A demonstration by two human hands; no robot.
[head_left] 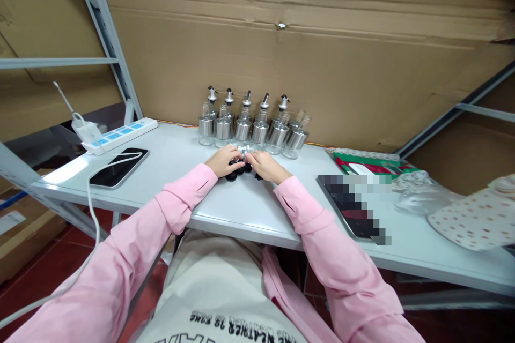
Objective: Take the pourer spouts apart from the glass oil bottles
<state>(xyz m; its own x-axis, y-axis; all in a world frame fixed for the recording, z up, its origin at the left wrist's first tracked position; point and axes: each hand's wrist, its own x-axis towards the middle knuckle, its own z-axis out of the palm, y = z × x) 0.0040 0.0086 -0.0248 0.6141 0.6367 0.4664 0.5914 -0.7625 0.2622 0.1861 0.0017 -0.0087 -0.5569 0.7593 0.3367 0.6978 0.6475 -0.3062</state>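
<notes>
At the middle of the table my left hand and my right hand meet with fingers bent inward. A small silver pour spout shows between their fingertips, partly hidden by the fingers. Several small black parts lie under and beside the hands; their exact shape is hard to make out. Just beyond the hands, glass oil bottles with metal bands stand in rows. Those at the back carry silver spouts with black tips, while the front ones have bare glass necks.
A power strip and a tablet with a white cable lie on the left. To the right are a dark, pixelated device, green and red packaging, clear plastic, and a spotted cloth item. Cardboard stands behind the table.
</notes>
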